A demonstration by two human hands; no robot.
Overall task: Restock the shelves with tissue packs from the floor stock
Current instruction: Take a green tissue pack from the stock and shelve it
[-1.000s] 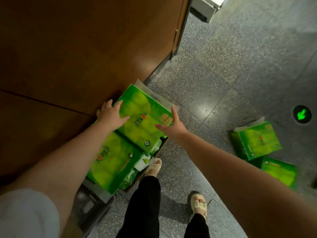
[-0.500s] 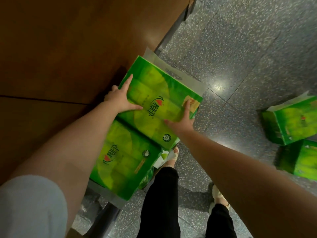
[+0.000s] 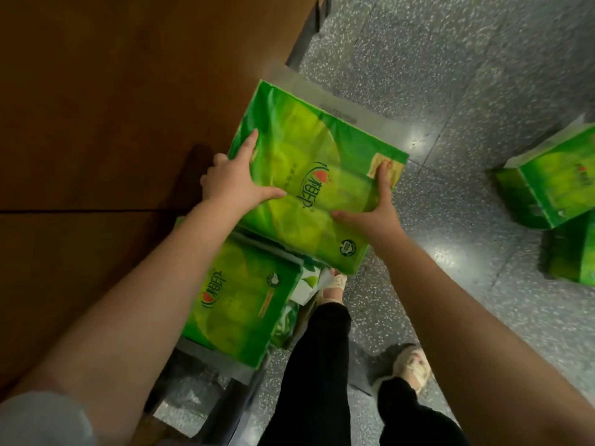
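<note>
- Both arms reach forward and down; the left hand [image 3: 236,185] lies on the left edge of the top tissue pack [image 3: 314,178], fingers spread, thumb flat across its face.
- The right hand [image 3: 375,214] grips the pack's right edge, forefinger stretched up, thumb on the face (the other fingers are hidden below).
- Compared with half a second ago, the pack sits higher and closer to the camera, its near end lifted off the second pack [image 3: 238,304] below it.
- Two more green packs [image 3: 553,185] lie on the speckled floor [image 3: 467,75] to the right, well apart.
- A brown wooden panel [image 3: 112,107] stands just beside the pack on the left.
</note>
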